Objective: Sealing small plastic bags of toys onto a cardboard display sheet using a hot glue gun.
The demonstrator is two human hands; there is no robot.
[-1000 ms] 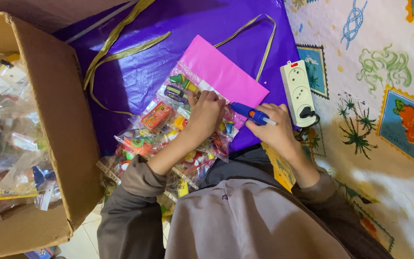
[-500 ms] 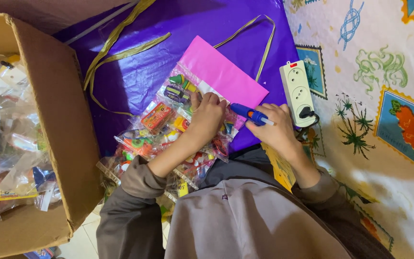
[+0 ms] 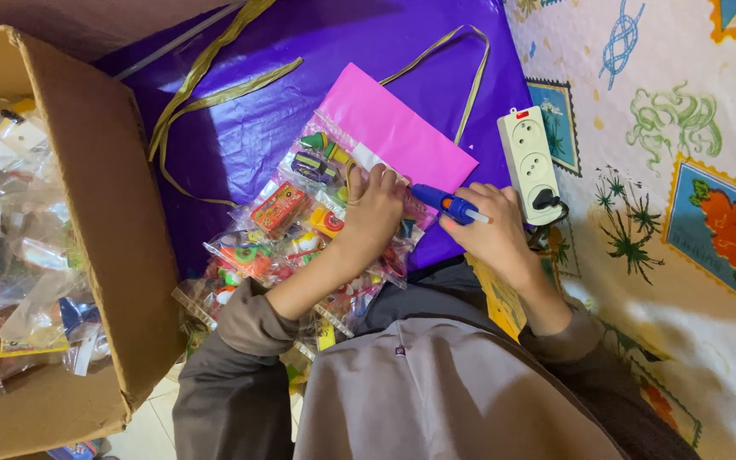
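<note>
Left hand (image 3: 374,213) presses flat, fingers together, on the toy packet (image 3: 317,221); right hand (image 3: 491,234) grips the glue gun (image 3: 446,204), best kept steady at the pink bag's (image 3: 398,136) edge

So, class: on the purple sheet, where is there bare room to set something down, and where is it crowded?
Bare purple sheet lies above the pink paper, between the gold ribbon and the power strip. Crowded: clear toy packets under the left hand, beside the right hand holding the blue glue gun.
</note>
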